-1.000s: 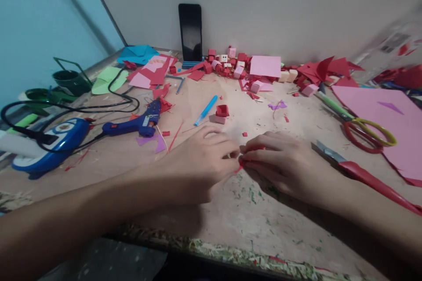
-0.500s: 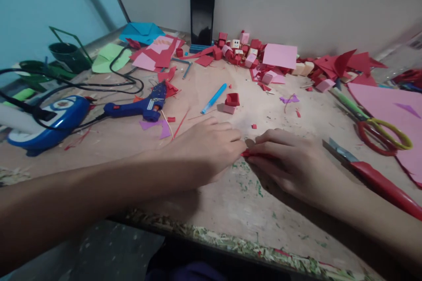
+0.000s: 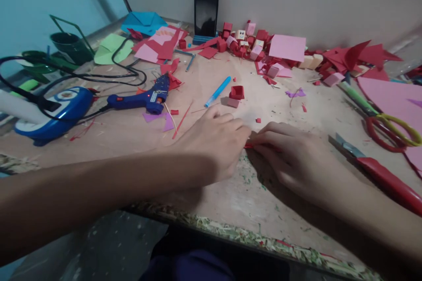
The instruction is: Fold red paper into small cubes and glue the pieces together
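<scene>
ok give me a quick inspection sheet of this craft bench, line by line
surface: worn wooden table, scuffed, paint flecks, frayed front edge
job's things: small red paper piece pinched between both hands on the table
clutter: blue glue gun, blue pen, red paper cube, pile of red and pink cubes, pink sheet, scissors, red-handled knife, scraps
hands: left hand and right hand meet fingertip to fingertip on the red piece
cables: black cable looping from the glue gun past a blue device
surroundings: phone propped against a plain wall
</scene>
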{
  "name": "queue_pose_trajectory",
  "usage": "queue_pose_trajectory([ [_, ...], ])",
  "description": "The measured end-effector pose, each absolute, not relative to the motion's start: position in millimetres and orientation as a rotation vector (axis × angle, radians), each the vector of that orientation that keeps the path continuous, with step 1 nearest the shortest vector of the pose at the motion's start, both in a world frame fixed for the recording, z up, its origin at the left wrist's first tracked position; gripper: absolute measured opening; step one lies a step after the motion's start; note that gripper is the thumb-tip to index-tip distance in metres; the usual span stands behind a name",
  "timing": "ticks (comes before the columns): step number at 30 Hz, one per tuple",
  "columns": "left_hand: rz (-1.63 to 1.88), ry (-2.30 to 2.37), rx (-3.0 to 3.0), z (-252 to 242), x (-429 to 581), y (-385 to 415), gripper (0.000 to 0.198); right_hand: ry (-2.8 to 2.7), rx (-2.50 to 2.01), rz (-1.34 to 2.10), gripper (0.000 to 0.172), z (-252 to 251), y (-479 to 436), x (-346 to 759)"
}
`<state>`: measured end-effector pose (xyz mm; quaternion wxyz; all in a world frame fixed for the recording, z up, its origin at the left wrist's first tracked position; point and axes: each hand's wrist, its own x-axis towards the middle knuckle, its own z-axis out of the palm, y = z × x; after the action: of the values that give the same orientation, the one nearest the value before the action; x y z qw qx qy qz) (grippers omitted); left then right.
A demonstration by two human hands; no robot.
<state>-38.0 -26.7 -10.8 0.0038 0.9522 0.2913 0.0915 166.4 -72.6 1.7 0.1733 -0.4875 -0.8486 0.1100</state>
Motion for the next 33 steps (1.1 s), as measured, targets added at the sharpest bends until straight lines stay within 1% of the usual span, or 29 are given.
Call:
queue_pose_trajectory([
  [5, 0.396, 0.947, 2.902, -13.7, -36.8, -27.0, 0.017, -2.416, -1.330, 0.274, 0.018, -0.2, -71.7, 167.1],
  [12, 0.431, 0.903, 2.813, -12.9, -37.4, -20.6, 0.021, -2.451, -1.224, 0.215, 0.022, -0.7, -72.6, 169.9],
  [19, 0.478, 0.916, 2.667, -13.3, -37.9, -19.0, 0.014, -2.468, -1.086, 0.102, 0.036, -2.7, -74.2, 176.7],
  [26, 0.487, 0.920, 2.682, -14.1, -37.7, -19.1, 0.015, -2.488, -1.119, 0.061, 0.032, -4.6, -73.9, 176.4],
  [29, 0.518, 0.870, 2.700, -14.8, -39.2, -16.4, 0.016, -2.510, -1.118, 0.079, 0.028, -4.2, -73.6, 176.8],
  [33, 0.557, 0.764, 2.749, -18.0, -40.9, -13.5, 0.013, -2.516, -1.134, 0.101, 0.027, -3.8, -73.6, 178.0],
])
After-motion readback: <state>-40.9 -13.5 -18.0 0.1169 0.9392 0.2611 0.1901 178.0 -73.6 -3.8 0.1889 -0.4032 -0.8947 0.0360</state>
